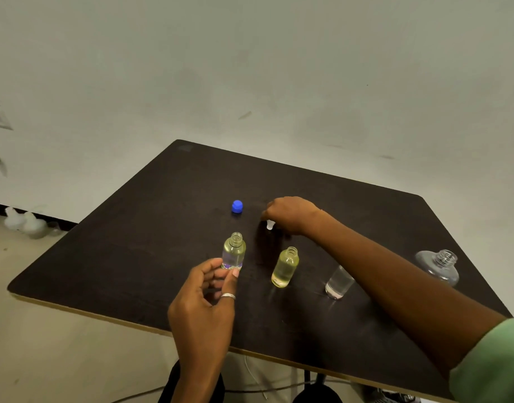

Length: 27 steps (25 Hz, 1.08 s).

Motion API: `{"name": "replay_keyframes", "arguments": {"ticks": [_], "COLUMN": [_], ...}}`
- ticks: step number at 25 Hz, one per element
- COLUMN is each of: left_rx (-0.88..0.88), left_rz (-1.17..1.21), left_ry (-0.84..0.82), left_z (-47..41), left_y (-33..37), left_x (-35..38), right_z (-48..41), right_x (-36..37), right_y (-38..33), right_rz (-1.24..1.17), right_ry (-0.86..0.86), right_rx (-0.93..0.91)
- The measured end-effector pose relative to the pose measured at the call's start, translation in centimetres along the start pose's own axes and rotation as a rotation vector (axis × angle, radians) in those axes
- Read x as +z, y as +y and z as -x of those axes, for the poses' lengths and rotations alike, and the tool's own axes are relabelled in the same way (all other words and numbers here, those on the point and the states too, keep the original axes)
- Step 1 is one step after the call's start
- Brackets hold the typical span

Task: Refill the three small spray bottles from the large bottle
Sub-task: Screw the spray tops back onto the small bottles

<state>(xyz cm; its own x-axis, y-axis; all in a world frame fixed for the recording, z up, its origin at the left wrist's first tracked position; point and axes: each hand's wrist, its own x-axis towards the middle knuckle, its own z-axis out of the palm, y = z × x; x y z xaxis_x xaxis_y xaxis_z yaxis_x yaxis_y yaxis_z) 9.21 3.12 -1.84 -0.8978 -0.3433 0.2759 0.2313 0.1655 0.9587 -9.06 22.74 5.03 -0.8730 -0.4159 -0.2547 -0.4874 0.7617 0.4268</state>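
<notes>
At frame centre my left hand (205,289) pinches the base of the left small bottle (234,251). Above it, my right hand (290,213) grips a white piece (269,224), perhaps a spray top. Two bottles look filled, I think; they stand uncapped.

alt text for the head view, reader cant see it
The left hand grips the base of an open small bottle of yellowish liquid on a dark table; the right hand reaches onto a small white piece. Nearby: a second yellowish bottle, a clear bottle, a blue cap, the uncapped large bottle.
</notes>
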Motion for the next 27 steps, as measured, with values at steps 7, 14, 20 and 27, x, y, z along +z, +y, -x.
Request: {"name": "replay_keyframes", "arguments": {"ticks": [7,14,20,27], "left_rx": [-0.01,0.007,-0.046,-0.031], "left_rz": [-0.006,-0.102,-0.085,-0.038], "left_ry": [0.003,-0.082,-0.243,-0.278], "left_z": [-1.0,-3.5,-5.5,-5.8], "left_y": [-0.3,-0.8,-1.5,-2.7], "left_x": [0.1,0.5,1.5,2.4], "right_z": [-1.1,3.5,8.6,9.2], "right_x": [0.6,-5.2,-9.9,-12.0], "right_y": [-0.1,0.3,-1.1,-3.0], "right_rz": [0.014,-0.687,-1.141,-0.863], "right_ry": [0.059,0.367,0.39,0.335], "right_rx": [-0.053,0.108,0.07,0.03]}}
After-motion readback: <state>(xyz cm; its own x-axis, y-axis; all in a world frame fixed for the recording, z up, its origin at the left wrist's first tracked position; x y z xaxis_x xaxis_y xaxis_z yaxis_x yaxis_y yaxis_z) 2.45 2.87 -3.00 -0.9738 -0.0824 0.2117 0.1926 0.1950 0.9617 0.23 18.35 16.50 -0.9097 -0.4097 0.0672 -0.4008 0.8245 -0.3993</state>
